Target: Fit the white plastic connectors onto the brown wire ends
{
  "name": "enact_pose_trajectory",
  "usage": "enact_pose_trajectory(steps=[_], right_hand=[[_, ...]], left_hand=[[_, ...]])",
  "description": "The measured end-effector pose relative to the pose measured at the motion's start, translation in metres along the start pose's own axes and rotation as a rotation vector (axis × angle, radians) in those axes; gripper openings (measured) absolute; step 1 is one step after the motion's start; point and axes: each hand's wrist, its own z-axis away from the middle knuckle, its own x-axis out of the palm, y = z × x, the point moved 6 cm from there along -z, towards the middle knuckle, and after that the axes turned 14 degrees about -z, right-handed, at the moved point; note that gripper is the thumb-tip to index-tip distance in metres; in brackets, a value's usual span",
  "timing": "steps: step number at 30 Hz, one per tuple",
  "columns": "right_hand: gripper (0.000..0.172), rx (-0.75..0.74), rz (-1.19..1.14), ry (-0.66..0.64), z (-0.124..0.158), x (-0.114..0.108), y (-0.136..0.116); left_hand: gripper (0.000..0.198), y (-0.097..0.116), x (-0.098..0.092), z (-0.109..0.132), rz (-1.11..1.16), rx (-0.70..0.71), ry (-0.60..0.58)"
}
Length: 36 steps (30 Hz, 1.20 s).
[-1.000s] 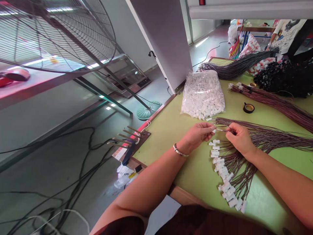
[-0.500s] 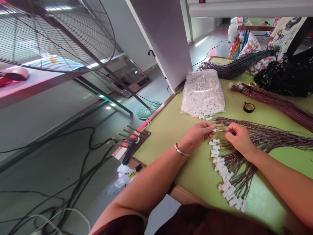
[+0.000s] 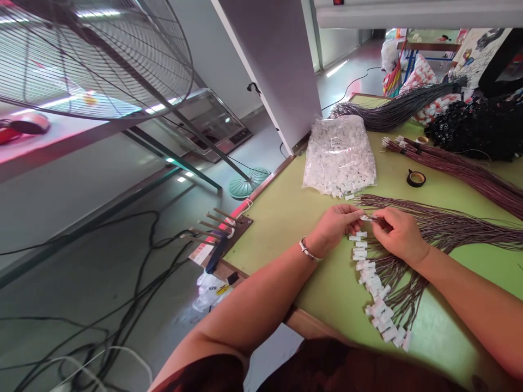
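Between finger and thumb, my left hand (image 3: 340,226) pinches a small white plastic connector (image 3: 365,218). Facing it from the right, my right hand (image 3: 398,234) is closed on thin brown wires (image 3: 376,218), whose ends meet the connector; how deep they sit in it I cannot tell. Below both hands lies a curved row of white connectors (image 3: 371,283) fitted on brown wires. A bundle of brown wires with bare ends (image 3: 408,204) stretches right, just behind my hands. One loose connector (image 3: 349,197) rests beside the wire ends.
A clear bag of white connectors (image 3: 340,158) stands at the table's back edge. Black tape (image 3: 415,178), more brown wire bundles (image 3: 457,171) and a dark wire bundle (image 3: 400,109) lie behind. At the left edge is a pegged rack (image 3: 220,234); beyond it stands a fan (image 3: 102,60).
My left hand has moved slightly right with the connector, closing the gap to my right hand. The wire ends now meet the connector more closely.
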Motion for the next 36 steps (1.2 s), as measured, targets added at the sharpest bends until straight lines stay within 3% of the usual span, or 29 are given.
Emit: enact_pose_trajectory(steps=[3,8,13,19,27,36], right_hand=[[0.012,-0.021,0.049,0.021,0.000,-0.001,0.001],[0.009,0.199,-0.113,0.046,-0.002,-0.001,0.018],[0.006,0.279,-0.117,0.022,-0.002,0.000,0.025],[0.008,0.265,-0.089,-0.087,0.000,0.007,0.026],[0.006,0.336,-0.174,-0.092,0.001,0.011,0.030],[0.007,0.327,-0.155,-0.066,0.003,0.010,0.032]], left_hand=[[0.023,0.000,0.000,0.000,0.009,0.006,-0.019],[0.025,0.000,-0.002,0.000,0.013,0.032,-0.044],[0.026,0.007,-0.003,0.003,-0.099,0.112,-0.055],[0.022,0.007,0.005,0.005,-0.163,0.155,-0.023],[0.028,0.003,0.012,0.004,-0.061,0.121,0.007],[0.017,0.006,0.015,0.002,-0.062,0.112,0.014]])
